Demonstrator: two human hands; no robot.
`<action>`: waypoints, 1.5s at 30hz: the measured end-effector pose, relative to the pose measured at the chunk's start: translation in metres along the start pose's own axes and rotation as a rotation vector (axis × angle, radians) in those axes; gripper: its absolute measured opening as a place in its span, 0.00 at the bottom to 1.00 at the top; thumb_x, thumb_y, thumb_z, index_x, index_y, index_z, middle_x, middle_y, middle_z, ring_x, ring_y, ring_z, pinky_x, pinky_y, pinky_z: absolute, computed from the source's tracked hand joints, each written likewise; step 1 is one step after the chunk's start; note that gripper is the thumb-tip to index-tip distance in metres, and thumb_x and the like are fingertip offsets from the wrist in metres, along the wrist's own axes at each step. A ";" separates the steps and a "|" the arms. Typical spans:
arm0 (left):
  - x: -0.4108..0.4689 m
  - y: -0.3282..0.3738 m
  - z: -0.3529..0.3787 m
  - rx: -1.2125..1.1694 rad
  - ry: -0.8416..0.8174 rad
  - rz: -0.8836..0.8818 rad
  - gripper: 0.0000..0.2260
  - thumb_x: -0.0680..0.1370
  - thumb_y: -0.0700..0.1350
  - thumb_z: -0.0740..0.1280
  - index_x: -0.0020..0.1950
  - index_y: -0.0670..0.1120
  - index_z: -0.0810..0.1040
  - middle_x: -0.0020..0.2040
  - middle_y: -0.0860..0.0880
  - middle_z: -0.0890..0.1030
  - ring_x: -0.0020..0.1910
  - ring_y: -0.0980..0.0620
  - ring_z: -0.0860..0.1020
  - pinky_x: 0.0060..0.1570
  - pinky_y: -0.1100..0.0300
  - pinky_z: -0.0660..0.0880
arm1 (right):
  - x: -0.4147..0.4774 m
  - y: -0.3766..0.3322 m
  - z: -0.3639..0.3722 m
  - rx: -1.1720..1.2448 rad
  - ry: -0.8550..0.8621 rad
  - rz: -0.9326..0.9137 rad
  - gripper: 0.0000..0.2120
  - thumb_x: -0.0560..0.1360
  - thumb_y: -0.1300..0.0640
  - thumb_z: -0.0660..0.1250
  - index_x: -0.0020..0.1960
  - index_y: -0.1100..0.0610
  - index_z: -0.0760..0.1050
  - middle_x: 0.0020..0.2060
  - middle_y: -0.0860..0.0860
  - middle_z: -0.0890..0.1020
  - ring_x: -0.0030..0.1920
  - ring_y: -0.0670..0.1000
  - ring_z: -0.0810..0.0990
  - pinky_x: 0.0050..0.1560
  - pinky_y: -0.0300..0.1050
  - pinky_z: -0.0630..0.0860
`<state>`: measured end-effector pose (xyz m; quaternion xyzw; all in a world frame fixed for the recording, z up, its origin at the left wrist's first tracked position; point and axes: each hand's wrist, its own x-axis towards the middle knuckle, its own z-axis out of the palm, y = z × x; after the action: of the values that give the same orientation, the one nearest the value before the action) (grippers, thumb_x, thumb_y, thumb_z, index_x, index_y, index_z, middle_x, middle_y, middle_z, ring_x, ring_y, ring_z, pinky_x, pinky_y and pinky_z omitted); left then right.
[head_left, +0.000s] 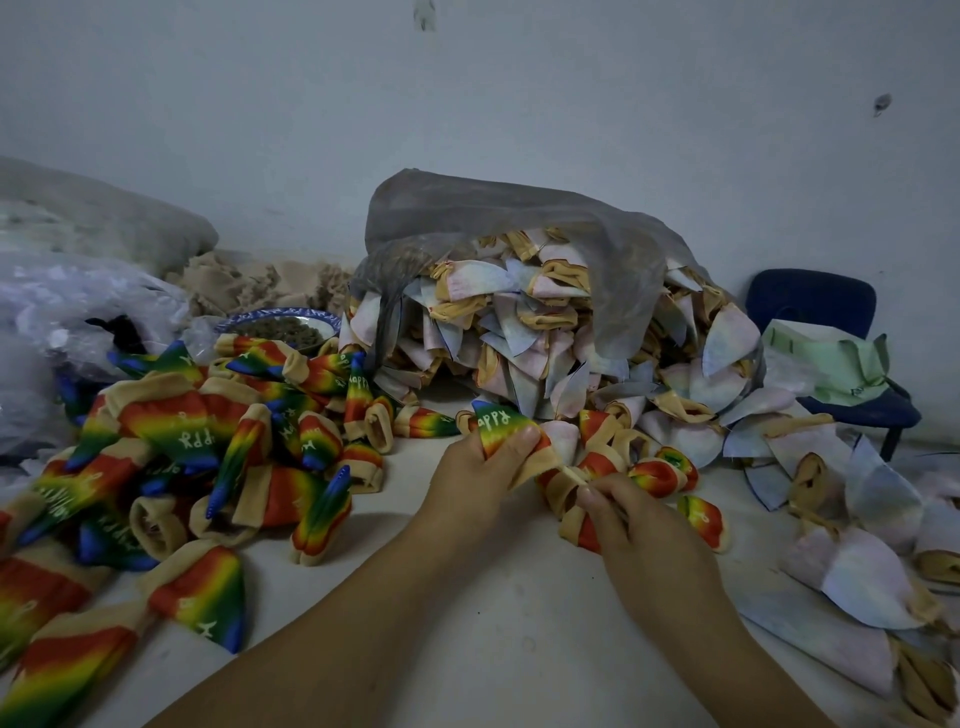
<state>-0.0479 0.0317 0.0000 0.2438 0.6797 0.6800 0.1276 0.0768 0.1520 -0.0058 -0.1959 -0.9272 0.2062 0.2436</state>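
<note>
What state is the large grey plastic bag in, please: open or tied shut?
Open. The grey plastic bag has its mouth gaping toward the camera, and pale socks spill out of it onto the table.

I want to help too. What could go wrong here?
The left hand grips the rainbow printed sock while the right hand pinches its tan cuff; a hard tug might stretch it. The pale inside-out socks spilling from the grey plastic bag could slide into the rainbow sock pile and mix up.
</note>
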 end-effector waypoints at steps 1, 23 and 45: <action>0.000 0.001 0.000 0.037 0.012 0.007 0.12 0.79 0.55 0.66 0.40 0.50 0.80 0.36 0.53 0.80 0.39 0.53 0.77 0.45 0.57 0.73 | 0.000 0.000 0.000 -0.002 0.004 0.003 0.09 0.79 0.42 0.54 0.48 0.41 0.71 0.32 0.39 0.75 0.35 0.39 0.73 0.31 0.39 0.69; 0.003 -0.010 -0.007 0.280 -0.069 0.063 0.13 0.83 0.57 0.56 0.64 0.61 0.75 0.61 0.65 0.74 0.58 0.66 0.72 0.55 0.63 0.70 | 0.008 0.015 -0.008 0.179 0.091 0.202 0.09 0.80 0.47 0.58 0.46 0.49 0.72 0.30 0.48 0.75 0.30 0.45 0.73 0.27 0.40 0.63; 0.006 -0.018 -0.004 0.386 -0.198 0.128 0.14 0.79 0.54 0.66 0.65 0.61 0.73 0.58 0.62 0.69 0.59 0.64 0.71 0.51 0.72 0.67 | 0.006 0.008 -0.004 0.230 0.086 0.158 0.09 0.79 0.47 0.59 0.40 0.45 0.69 0.29 0.47 0.74 0.29 0.44 0.72 0.28 0.37 0.61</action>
<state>-0.0573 0.0321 -0.0168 0.3717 0.7645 0.5169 0.1014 0.0760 0.1628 -0.0038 -0.2479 -0.8678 0.3209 0.2870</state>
